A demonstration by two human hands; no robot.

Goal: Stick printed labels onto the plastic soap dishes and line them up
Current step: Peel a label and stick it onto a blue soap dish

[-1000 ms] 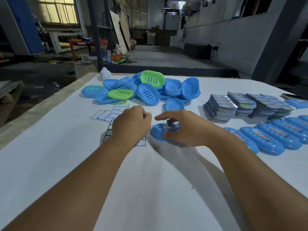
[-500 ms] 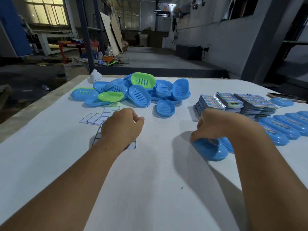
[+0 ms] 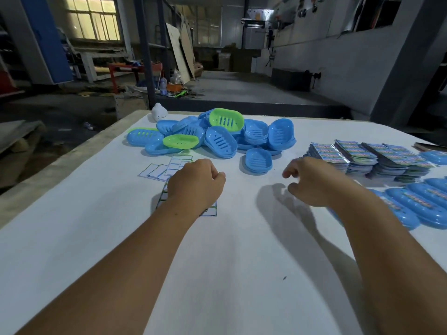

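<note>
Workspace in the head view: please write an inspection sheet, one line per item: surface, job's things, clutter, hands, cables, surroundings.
Surface: white table, one small dark speck.
Job's things: pile of unlabelled soap dishes, blue with two green; single blue dish apart in front; label stacks; row of labelled dishes at right.
Clutter: used backing sheets; small white object at far edge.
Hands: left hand curled, over a sheet; right hand loosely curled, holds nothing.
Cables: nothing seen.
Surroundings: dim workshop, lit window, leaning boards.
</note>
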